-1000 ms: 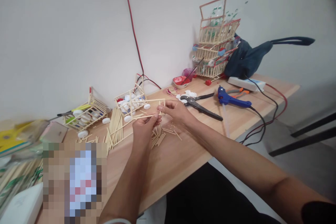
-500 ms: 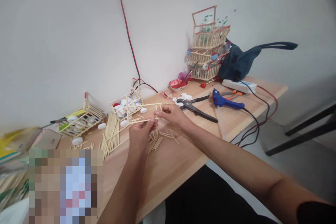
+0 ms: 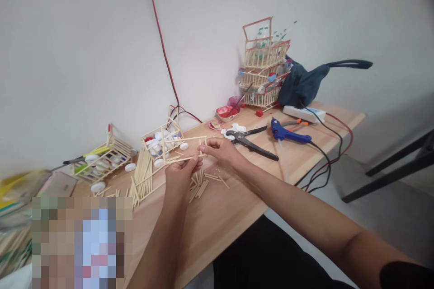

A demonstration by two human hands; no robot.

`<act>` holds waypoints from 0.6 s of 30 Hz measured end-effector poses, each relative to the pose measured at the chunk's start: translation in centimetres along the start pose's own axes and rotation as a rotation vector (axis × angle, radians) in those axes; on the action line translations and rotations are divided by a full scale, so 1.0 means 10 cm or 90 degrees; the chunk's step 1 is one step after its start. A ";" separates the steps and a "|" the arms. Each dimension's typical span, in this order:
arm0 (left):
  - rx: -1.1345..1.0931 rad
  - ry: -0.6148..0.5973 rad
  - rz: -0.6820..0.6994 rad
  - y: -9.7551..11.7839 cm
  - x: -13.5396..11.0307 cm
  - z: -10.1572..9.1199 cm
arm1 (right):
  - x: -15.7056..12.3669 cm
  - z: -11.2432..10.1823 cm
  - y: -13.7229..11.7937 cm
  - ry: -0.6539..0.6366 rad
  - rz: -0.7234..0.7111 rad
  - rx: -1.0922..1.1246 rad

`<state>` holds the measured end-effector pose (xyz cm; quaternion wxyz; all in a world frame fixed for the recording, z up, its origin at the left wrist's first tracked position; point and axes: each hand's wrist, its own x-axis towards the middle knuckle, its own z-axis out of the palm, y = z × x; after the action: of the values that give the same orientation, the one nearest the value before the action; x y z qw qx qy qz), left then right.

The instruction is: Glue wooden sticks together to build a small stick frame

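Both my hands hold a small frame of thin wooden sticks (image 3: 185,148) just above the wooden table (image 3: 224,216). My left hand (image 3: 181,175) pinches its lower stick from below. My right hand (image 3: 220,150) pinches the short upright stick at the frame's right end. Under the hands lies a scatter of short cut sticks (image 3: 200,183). A bundle of longer sticks (image 3: 144,177) lies to the left of them.
Two stick carts with white bottle caps (image 3: 162,137) (image 3: 103,158) stand near the wall. Black cutters (image 3: 249,140) and a blue glue gun (image 3: 288,134) lie right of my hands. Stacked stick baskets (image 3: 264,70), a dark bag (image 3: 301,86) and a power strip (image 3: 303,113) sit at the far right.
The view has drifted, so everything sits a little lower and further left in frame. My hands keep the same grip on the stick frame.
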<state>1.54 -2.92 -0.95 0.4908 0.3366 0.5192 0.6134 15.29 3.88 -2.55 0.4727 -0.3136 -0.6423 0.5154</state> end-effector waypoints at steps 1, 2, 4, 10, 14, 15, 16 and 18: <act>0.010 -0.014 -0.006 0.01 0.00 -0.01 | 0.00 -0.01 -0.02 0.006 0.001 -0.005; 0.018 -0.028 -0.015 0.01 0.00 -0.01 | 0.01 -0.03 -0.04 0.017 0.004 -0.012; 0.028 -0.056 -0.044 0.03 0.01 -0.04 | 0.01 -0.06 -0.08 0.041 0.019 -0.028; -0.043 -0.011 0.001 0.18 0.14 -0.26 | 0.05 -0.15 -0.10 0.048 0.078 -0.049; -0.034 0.032 0.066 0.35 0.18 -0.38 | 0.04 -0.15 -0.07 0.035 0.097 -0.063; -0.013 0.035 0.072 0.37 0.18 -0.40 | 0.03 -0.14 -0.06 0.032 0.096 -0.066; 0.015 0.041 0.080 0.39 0.17 -0.41 | 0.03 -0.13 -0.06 0.028 0.095 -0.069; 0.081 0.074 0.106 0.38 0.17 -0.43 | 0.01 -0.12 -0.06 0.017 0.097 -0.076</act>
<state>-3.89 -2.51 1.51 0.3848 0.3724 0.5549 0.6367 16.41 4.24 -1.91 0.4214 -0.3959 -0.6397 0.5065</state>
